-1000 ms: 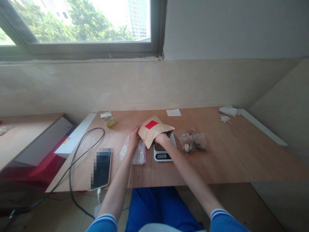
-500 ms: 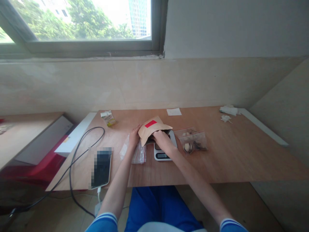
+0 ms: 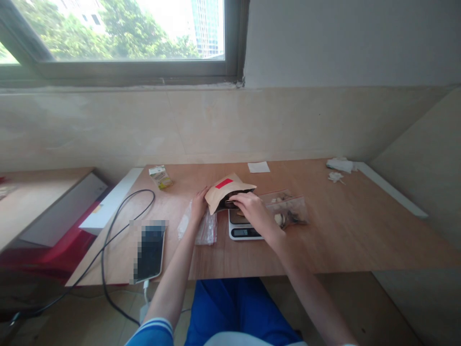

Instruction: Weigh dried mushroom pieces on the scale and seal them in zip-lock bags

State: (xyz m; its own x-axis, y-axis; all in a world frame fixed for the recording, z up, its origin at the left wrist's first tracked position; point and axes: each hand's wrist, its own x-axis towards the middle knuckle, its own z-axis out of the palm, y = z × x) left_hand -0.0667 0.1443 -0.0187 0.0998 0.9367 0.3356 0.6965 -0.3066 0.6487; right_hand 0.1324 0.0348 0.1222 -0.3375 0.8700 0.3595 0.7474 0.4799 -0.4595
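My left hand (image 3: 199, 204) grips the left side of a brown kraft paper bag (image 3: 230, 184) with a red label, which lies tilted with its dark mouth towards me. At that mouth, the fingers of my right hand (image 3: 249, 205) are pinched around a small brown piece, too small to name exactly. Below my right hand is a white kitchen scale (image 3: 239, 233) with a dark top and a small display. A light brown piece rests on the scale, partly hidden by the hand. Clear zip bags (image 3: 207, 231) lie beside my left wrist.
Right of the scale lie zip bags with dried pieces (image 3: 290, 217). A phone (image 3: 150, 251) with a charging cable is at the left, near a black cable (image 3: 104, 247). Further back are a small carton (image 3: 161, 178), white paper (image 3: 258, 167) and crumpled tissues (image 3: 336, 177).
My right hand has drawn back out of the paper bag to its mouth, with the fingertips now visible and a small piece between them. My left hand still holds the bag.
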